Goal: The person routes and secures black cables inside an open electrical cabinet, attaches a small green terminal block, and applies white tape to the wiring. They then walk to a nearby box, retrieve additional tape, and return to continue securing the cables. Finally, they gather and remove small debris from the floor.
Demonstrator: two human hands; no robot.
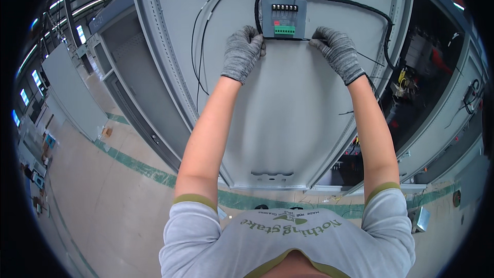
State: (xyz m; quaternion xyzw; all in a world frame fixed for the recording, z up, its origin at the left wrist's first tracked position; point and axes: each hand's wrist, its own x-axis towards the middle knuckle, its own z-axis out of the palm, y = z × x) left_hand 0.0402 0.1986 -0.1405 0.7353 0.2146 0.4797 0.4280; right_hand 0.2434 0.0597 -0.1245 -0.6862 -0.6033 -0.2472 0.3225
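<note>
A grey meter module (283,18) is mounted on the inside of a grey cabinet door panel (288,103). It carries a black terminal row (284,7) and a green terminal block (284,30). My left hand (243,54), in a grey knit glove, is closed beside the module's lower left corner, close to a black wrapped cable (257,18); what its fingers hold is hidden. At the lower right corner, my gloved right hand (337,54) pinches a thin black wire (307,39). A dark line runs along the module's lower edge between both hands.
Loose black wires (200,36) hang left of the module. The wrapped harness (360,2) arcs over it and down the door's right side. An open cabinet with wiring (411,85) stands at right, more grey cabinets at left. A green line (139,167) crosses the floor.
</note>
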